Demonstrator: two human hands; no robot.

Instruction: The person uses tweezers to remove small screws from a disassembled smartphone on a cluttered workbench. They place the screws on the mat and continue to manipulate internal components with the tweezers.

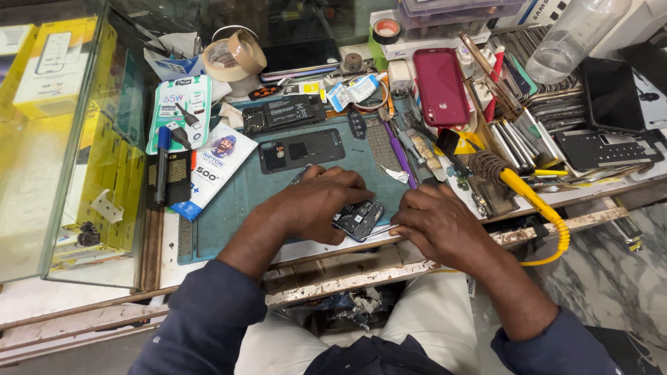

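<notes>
From the head camera we see the opened phone [358,218] lying on the teal mat [229,208] at the near edge of the bench [583,193], right between our two hands. Its long axis runs slantwise, from upper left under the left hand [318,203] down to the lower right. The left hand is curled over it and presses it down, so it is the nearer one; the right hand [436,221] is closed around a thin metal tool [381,230] whose tip meets the phone's lower right edge.

To the left of the mat lie a green and white charger package [182,111] and a white card with a blue corner [212,167], with yellow boxes [42,66] behind glass further left. A red phone case [440,87] rests at the back, rolls of tape [233,54] beside it.
</notes>
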